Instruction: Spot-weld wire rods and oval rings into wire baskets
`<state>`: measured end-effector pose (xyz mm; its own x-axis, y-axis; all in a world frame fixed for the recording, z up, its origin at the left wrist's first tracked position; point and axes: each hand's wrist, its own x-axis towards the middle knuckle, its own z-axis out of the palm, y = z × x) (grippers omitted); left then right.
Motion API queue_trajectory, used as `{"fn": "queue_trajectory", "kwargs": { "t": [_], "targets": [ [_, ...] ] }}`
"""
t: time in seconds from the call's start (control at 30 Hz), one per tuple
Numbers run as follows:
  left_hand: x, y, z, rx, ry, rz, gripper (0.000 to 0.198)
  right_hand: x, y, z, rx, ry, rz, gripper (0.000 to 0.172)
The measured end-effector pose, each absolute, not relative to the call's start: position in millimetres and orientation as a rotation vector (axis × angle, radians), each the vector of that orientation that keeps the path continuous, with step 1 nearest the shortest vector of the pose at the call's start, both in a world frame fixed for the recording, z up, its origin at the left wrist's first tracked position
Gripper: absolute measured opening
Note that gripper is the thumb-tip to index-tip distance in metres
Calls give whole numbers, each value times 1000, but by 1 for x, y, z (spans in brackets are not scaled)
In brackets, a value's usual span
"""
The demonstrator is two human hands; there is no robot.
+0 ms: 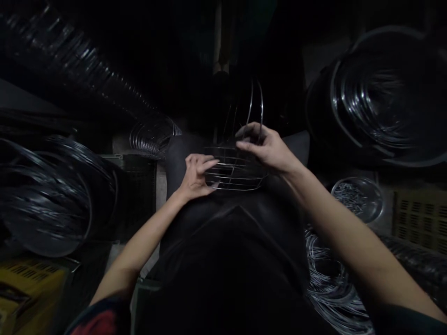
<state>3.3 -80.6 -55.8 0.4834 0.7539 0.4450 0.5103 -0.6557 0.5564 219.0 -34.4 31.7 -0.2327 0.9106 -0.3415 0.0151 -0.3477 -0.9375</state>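
A cage of thin bright wire rings and spokes (233,170) rests on my dark apron-covered lap (230,260). My left hand (197,176) lies on the cage's near left side, fingers across several rings. My right hand (261,146) pinches thin upright wires at the cage's far side. Above those fingers rise curved wire hoops (255,107), faint against the dark. The far part of the cage is lost in shadow.
A dark tub of wire rings (377,93) stands at upper right, and a steel bowl of small metal pieces (356,199) sits below it. Black ring bundles (45,195) lie left. Loose wire (331,279) heaps lower right. Yellow slotted crates (422,218) stand at both sides.
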Motion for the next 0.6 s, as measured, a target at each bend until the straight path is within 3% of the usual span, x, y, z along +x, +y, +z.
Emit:
{"fn": "queue_trajectory", "kwargs": {
  "t": [0.1, 0.27, 0.6],
  "targets": [
    [7, -50, -34, 2295, 969, 1215, 88, 218, -3, 39, -1248, -1135, 1651, 37],
    [10, -11, -17, 2288, 929, 1452, 91, 211, 44, 64, -1109, -1152, 1567, 41],
    [14, 41, 3, 2254, 828, 1575, 94, 203, 92, 86, -1151, -1128, 1480, 32]
  ]
}}
